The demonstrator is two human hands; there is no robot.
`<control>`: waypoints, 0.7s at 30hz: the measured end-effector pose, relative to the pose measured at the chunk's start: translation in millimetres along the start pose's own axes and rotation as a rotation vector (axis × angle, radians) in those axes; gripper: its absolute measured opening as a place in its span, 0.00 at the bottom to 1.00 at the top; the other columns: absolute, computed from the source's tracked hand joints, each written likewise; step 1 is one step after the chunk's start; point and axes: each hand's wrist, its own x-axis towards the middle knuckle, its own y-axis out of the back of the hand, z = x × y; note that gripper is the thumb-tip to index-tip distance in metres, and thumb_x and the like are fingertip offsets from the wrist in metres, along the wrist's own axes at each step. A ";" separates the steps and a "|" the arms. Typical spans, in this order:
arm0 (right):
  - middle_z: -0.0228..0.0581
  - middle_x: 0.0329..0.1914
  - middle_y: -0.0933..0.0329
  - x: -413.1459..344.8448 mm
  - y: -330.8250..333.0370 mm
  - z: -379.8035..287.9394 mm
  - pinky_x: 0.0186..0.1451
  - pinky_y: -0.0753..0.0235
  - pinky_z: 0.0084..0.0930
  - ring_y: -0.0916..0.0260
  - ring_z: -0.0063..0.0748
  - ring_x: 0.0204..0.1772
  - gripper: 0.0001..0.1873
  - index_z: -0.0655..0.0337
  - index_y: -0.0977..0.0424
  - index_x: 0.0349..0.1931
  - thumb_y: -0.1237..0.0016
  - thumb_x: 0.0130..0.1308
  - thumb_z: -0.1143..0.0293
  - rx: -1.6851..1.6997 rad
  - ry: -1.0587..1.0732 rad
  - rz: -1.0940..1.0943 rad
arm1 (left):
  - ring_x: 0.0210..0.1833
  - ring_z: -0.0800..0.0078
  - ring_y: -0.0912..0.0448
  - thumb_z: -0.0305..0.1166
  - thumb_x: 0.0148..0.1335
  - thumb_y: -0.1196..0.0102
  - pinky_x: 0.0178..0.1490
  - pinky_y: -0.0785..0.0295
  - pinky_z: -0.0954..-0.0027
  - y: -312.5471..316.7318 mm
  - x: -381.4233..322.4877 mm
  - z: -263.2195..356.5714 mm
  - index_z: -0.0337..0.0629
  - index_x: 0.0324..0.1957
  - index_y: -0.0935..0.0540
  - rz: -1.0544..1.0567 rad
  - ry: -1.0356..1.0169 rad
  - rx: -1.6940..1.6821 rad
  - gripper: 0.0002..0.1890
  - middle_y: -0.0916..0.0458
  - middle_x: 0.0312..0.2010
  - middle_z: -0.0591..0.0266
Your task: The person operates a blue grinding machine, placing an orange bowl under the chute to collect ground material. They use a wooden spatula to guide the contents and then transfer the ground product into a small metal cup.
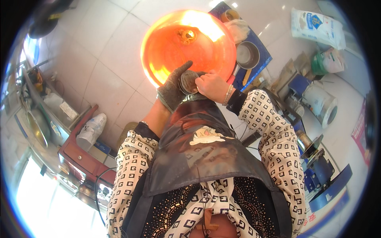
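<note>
My left hand (173,90) wears a dark, soiled work glove and is wrapped around a small round metal vessel (188,81). The vessel has a dark, dull surface and sits just above my lap. Bare and curled, my right hand (212,87) has its fingertips against the vessel's right side; whether they pinch something small is hidden. Just beyond both hands stands a large orange-red plastic basin (205,58), brightly lit along its rim. A small brownish, ragged item (187,36) lies inside it. A dark apron (205,160) covers my lap.
Right of the basin, a blue board (262,55) holds a metal pot (247,55), a mug (229,15) and a clear plastic bag (238,31). Blue machinery (320,172) stands by my right arm. On the left are a red drawer cabinet (86,151) and a white bag (91,131).
</note>
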 end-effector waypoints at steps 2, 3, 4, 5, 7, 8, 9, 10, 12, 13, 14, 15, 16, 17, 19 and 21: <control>0.36 0.28 0.23 6.6 -2.0 3.3 0.44 0.29 0.38 0.20 0.41 0.34 0.05 0.56 0.28 0.34 0.48 0.64 0.68 -0.040 -0.059 0.055 | 0.63 0.55 0.21 0.36 0.79 0.57 0.69 0.24 0.54 2.3 2.5 -0.9 0.39 0.74 0.36 0.020 0.073 -0.039 0.26 0.21 0.61 0.45; 0.37 0.28 0.23 9.8 -2.3 5.2 0.45 0.28 0.38 0.20 0.43 0.35 0.04 0.57 0.28 0.34 0.48 0.65 0.69 -0.051 -0.113 -0.001 | 0.64 0.57 0.21 0.36 0.79 0.56 0.70 0.24 0.55 3.8 2.2 -2.8 0.40 0.74 0.36 -0.003 0.104 -0.075 0.26 0.21 0.61 0.46; 0.39 0.29 0.23 13.1 -1.1 8.4 0.46 0.27 0.39 0.21 0.46 0.36 0.04 0.58 0.27 0.35 0.48 0.65 0.70 0.085 -0.183 0.138 | 0.64 0.58 0.21 0.37 0.79 0.56 0.70 0.24 0.54 4.8 0.4 -6.9 0.40 0.74 0.36 0.002 -0.067 0.395 0.26 0.21 0.62 0.46; 0.40 0.30 0.23 16.6 0.1 12.1 0.46 0.27 0.41 0.21 0.48 0.37 0.03 0.59 0.27 0.36 0.49 0.65 0.71 0.229 -0.271 0.201 | 0.64 0.59 0.21 0.37 0.79 0.55 0.70 0.25 0.54 5.2 -3.1 -14.0 0.41 0.74 0.35 0.008 -0.242 0.863 0.26 0.21 0.62 0.47; 0.43 0.33 0.22 16.5 3.5 14.0 0.48 0.26 0.43 0.22 0.51 0.40 0.04 0.60 0.26 0.38 0.49 0.65 0.72 0.385 -0.316 0.258 | 0.64 0.61 0.21 0.38 0.78 0.54 0.70 0.25 0.55 6.5 -5.8 -15.5 0.41 0.73 0.34 0.091 -0.288 0.935 0.26 0.20 0.61 0.47; 0.43 0.34 0.22 14.6 5.6 13.7 0.49 0.25 0.43 0.22 0.52 0.41 0.04 0.60 0.26 0.39 0.49 0.65 0.73 0.396 -0.267 0.251 | 0.64 0.62 0.21 0.38 0.78 0.54 0.70 0.24 0.56 6.3 -5.1 -13.9 0.41 0.73 0.33 0.162 -0.160 0.542 0.25 0.20 0.61 0.47; 0.44 0.35 0.22 11.5 7.9 13.3 0.49 0.25 0.44 0.23 0.53 0.43 0.04 0.61 0.26 0.39 0.50 0.65 0.74 0.409 -0.217 0.250 | 0.64 0.62 0.21 0.39 0.78 0.53 0.70 0.24 0.57 5.4 -3.8 -12.3 0.41 0.72 0.32 0.200 -0.062 0.156 0.25 0.20 0.60 0.47; 0.44 0.37 0.22 11.4 8.3 11.6 0.49 0.25 0.44 0.23 0.51 0.46 0.04 0.61 0.25 0.38 0.49 0.65 0.74 0.449 -0.274 0.212 | 0.63 0.63 0.21 0.38 0.78 0.53 0.69 0.23 0.57 3.9 -3.5 -10.5 0.41 0.71 0.32 0.187 -0.044 0.145 0.24 0.20 0.60 0.48; 0.44 0.36 0.22 11.1 9.0 9.1 0.50 0.25 0.44 0.23 0.51 0.45 0.03 0.61 0.25 0.37 0.49 0.65 0.73 0.485 -0.254 0.268 | 0.62 0.64 0.20 0.38 0.78 0.53 0.68 0.22 0.58 -0.5 -2.7 -7.9 0.40 0.70 0.30 0.082 -0.059 0.118 0.23 0.19 0.59 0.48; 0.44 0.36 0.22 11.8 8.7 8.3 0.50 0.26 0.44 0.23 0.51 0.45 0.03 0.60 0.25 0.37 0.49 0.65 0.73 0.516 -0.274 0.260 | 0.62 0.63 0.20 0.38 0.78 0.54 0.67 0.22 0.58 -2.4 0.4 -5.4 0.39 0.69 0.30 0.099 -0.004 0.074 0.23 0.19 0.58 0.47; 0.44 0.36 0.23 13.4 8.1 7.9 0.51 0.26 0.44 0.23 0.51 0.45 0.03 0.60 0.25 0.37 0.48 0.64 0.73 0.538 -0.264 0.251 | 0.62 0.62 0.20 0.38 0.78 0.54 0.67 0.22 0.57 -3.5 5.1 -1.6 0.39 0.68 0.29 0.088 0.071 0.007 0.22 0.19 0.58 0.47; 0.43 0.36 0.23 16.1 7.2 8.7 0.51 0.26 0.44 0.23 0.51 0.45 0.03 0.60 0.25 0.37 0.48 0.64 0.72 0.574 -0.275 0.224 | 0.61 0.62 0.20 0.38 0.79 0.54 0.66 0.21 0.57 -4.3 7.5 0.0 0.38 0.68 0.29 0.079 0.147 -0.060 0.22 0.19 0.58 0.47; 0.43 0.36 0.23 16.8 6.7 8.9 0.52 0.27 0.44 0.23 0.51 0.45 0.03 0.59 0.25 0.36 0.48 0.64 0.72 0.621 -0.271 0.222 | 0.60 0.60 0.19 0.40 0.79 0.54 0.65 0.22 0.57 -4.8 8.0 -1.2 0.35 0.65 0.27 0.100 0.138 -0.051 0.22 0.18 0.57 0.46; 0.43 0.36 0.23 17.7 5.9 9.7 0.51 0.27 0.43 0.23 0.50 0.45 0.04 0.59 0.25 0.36 0.47 0.64 0.71 0.568 -0.242 0.169 | 0.60 0.59 0.19 0.41 0.79 0.55 0.65 0.22 0.58 -4.5 9.0 -2.5 0.33 0.62 0.25 0.122 0.130 -0.043 0.22 0.18 0.56 0.46; 0.43 0.36 0.23 16.3 5.3 11.5 0.51 0.28 0.43 0.23 0.49 0.45 0.04 0.59 0.24 0.36 0.46 0.64 0.70 0.471 -0.145 0.133 | 0.59 0.58 0.19 0.42 0.79 0.55 0.64 0.22 0.57 -2.8 9.3 -3.7 0.32 0.62 0.25 0.132 0.026 0.061 0.23 0.18 0.56 0.45; 0.41 0.36 0.23 12.5 3.4 10.3 0.51 0.29 0.41 0.23 0.47 0.44 0.05 0.58 0.24 0.36 0.46 0.64 0.69 0.506 -0.137 0.114 | 0.60 0.59 0.19 0.41 0.79 0.56 0.66 0.21 0.56 -1.1 2.6 -7.5 0.36 0.67 0.28 0.117 -0.170 0.239 0.23 0.18 0.57 0.46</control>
